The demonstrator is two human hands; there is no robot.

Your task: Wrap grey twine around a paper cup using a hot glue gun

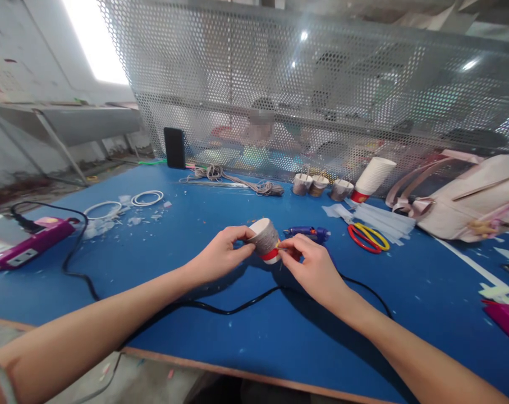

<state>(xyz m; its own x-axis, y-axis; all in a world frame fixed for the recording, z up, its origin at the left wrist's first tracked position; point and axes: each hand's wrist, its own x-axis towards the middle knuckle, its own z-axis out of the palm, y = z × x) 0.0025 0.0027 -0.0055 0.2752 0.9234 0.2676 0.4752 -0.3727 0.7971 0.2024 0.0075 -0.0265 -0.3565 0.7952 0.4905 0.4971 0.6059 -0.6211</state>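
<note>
We hold the cup [270, 256] tilted, mouth leftward — left hand [231, 248] gripping its rim, right hand [310, 259] pinching cord [266, 240] against its opposite side.

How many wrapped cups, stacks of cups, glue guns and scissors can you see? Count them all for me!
Wrapped cups: 4, counting the held cup
Stack of cups: 1
Blue glue gun: 1
Scissors: 1 pair
Total: 7

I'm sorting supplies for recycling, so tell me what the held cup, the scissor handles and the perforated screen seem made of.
Cup: probably matte paper, judging by its thin white rim; its grey wrap looks like fibrous cord. Scissor handles: likely smooth plastic, given the bright, even red and yellow. Screen: probably bare metal, dull grey with regular punched holes.
</note>
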